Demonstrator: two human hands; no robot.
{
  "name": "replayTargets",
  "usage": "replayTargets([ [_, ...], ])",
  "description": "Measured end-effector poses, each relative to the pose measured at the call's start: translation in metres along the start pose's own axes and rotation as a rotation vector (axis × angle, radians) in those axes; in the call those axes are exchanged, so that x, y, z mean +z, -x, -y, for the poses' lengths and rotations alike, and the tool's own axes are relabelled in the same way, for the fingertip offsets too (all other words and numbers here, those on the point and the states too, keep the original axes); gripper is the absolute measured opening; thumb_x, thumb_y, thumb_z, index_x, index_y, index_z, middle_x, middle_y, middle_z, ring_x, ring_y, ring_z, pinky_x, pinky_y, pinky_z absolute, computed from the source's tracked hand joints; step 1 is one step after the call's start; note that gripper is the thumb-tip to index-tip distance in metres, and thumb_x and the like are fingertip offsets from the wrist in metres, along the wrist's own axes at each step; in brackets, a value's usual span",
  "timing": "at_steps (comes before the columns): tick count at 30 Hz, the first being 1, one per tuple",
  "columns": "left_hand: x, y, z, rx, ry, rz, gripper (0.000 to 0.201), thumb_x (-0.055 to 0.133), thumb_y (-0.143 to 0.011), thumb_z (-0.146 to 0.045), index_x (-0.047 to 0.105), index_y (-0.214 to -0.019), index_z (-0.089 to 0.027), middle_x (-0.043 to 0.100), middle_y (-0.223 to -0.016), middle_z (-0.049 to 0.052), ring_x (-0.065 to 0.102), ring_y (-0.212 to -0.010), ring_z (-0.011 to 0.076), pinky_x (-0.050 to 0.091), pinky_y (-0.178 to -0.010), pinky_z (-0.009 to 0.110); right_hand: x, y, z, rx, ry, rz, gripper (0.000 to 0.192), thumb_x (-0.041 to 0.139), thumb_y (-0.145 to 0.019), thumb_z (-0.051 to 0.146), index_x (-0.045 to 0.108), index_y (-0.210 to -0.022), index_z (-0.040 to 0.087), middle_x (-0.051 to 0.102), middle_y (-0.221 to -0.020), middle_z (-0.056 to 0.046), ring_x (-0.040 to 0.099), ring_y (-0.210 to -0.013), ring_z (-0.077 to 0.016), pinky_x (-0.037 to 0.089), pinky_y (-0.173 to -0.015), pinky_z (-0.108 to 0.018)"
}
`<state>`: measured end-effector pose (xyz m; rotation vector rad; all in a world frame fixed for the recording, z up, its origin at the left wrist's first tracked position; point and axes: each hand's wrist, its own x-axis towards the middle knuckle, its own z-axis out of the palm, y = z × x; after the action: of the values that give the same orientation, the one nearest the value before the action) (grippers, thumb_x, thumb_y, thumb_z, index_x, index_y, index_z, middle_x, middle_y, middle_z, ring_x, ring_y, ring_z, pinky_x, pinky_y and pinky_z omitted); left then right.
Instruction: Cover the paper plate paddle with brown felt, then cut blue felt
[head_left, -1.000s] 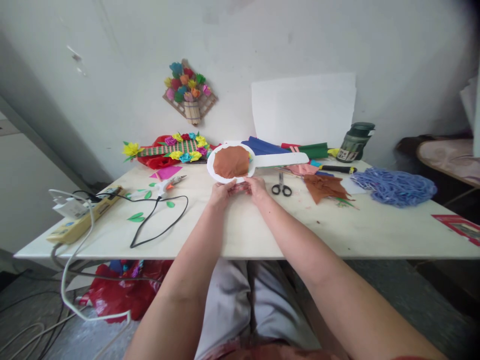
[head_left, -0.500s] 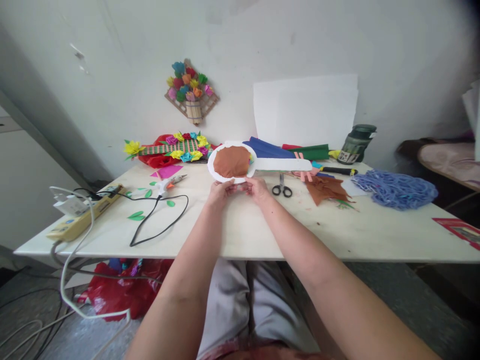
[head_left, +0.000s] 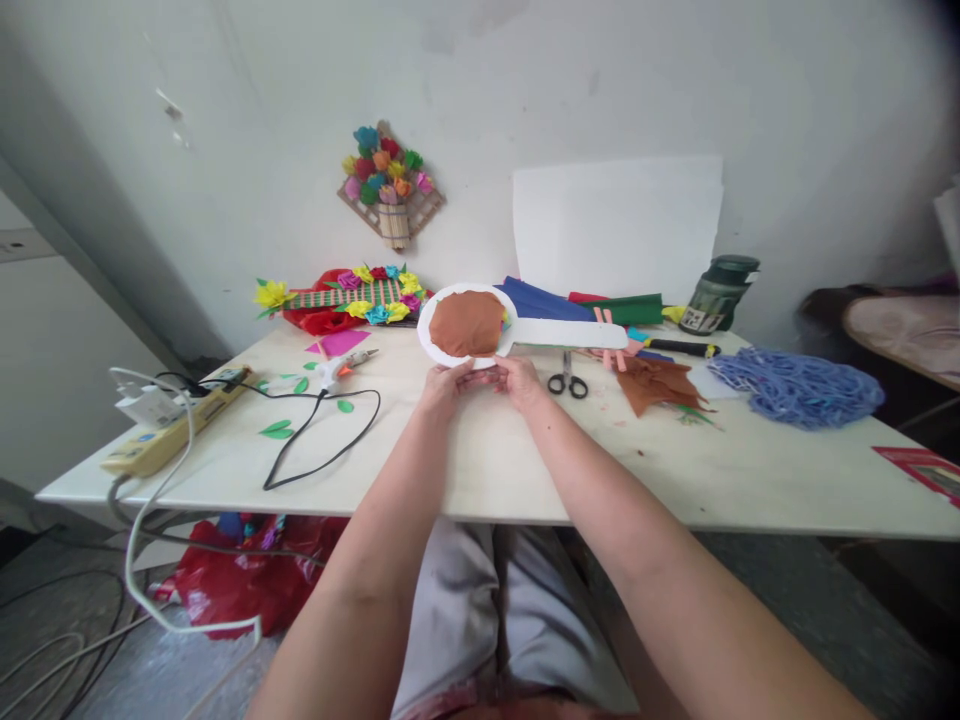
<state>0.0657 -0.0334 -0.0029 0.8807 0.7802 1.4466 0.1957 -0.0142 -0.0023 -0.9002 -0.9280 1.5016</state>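
Between my hands is a white cardboard paddle shape (head_left: 570, 333), a round head with a long handle pointing right. Brown crepe paper (head_left: 466, 324) covers the middle of its round head and leaves a white rim. My left hand (head_left: 448, 385) pinches the near rim, thumb on top and fingers underneath. Close beside it, my right hand (head_left: 517, 380) grips the same rim. The head tilts up toward me, above the table. Black-handled scissors (head_left: 568, 385) lie just right of my right hand. A white glue gun (head_left: 330, 374) with a black cord rests to the left.
A yellow power strip (head_left: 142, 452) lies at the left table edge. Green paper leaves (head_left: 277, 430) lie near the cord. A flower-decorated piece (head_left: 345, 297) is at the back left. Brown crepe scraps (head_left: 656, 383), blue netting (head_left: 810, 390) and a dark jar (head_left: 720, 293) are on the right.
Both hands keep their hold on the cardboard paddle shape, which is almost unmoved. The whole view has shifted slightly, with the background a little farther right and lower.
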Motion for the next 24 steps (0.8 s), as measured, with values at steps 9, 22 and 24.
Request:
replayTargets([
  [9, -0.0005, 0.0001, -0.0009, -0.012, 0.002, 0.004, 0.026, 0.072, -0.065, -0.012, 0.064, -0.088, -0.003, 0.071, -0.08, 0.014, 0.067, -0.064, 0.0194, 0.055, -0.068, 0.031, -0.0024, 0.0012, 0.0021, -0.01, 0.006, 0.044, 0.012, 0.05, -0.081, 0.012, 0.06, -0.075, 0.009, 0.067, -0.055, -0.006, 0.062, -0.043, -0.014, 0.038, -0.031, -0.018],
  [22, -0.0037, -0.0041, 0.0023, -0.002, 0.014, 0.03, 0.027, 0.069, -0.066, -0.008, 0.063, -0.091, -0.002, 0.07, -0.075, 0.013, 0.067, -0.061, 0.0201, 0.056, -0.063, 0.031, 0.0013, 0.0037, 0.0032, -0.002, 0.032, -0.029, 0.013, 0.056, -0.08, 0.014, 0.059, -0.068, 0.011, 0.065, -0.05, -0.003, 0.06, -0.04, -0.0116, 0.032, -0.027, -0.015],
  [24, -0.0029, -0.0046, 0.0027, -0.004, 0.018, 0.017, 0.024, 0.067, -0.066, -0.007, 0.063, -0.09, -0.002, 0.07, -0.074, 0.014, 0.067, -0.061, 0.0203, 0.056, -0.064, 0.032, 0.002, 0.0036, 0.0032, -0.002, 0.025, -0.039, 0.014, 0.055, -0.08, 0.013, 0.059, -0.067, 0.011, 0.065, -0.049, -0.003, 0.059, -0.039, -0.0112, 0.032, -0.027, -0.015],
])
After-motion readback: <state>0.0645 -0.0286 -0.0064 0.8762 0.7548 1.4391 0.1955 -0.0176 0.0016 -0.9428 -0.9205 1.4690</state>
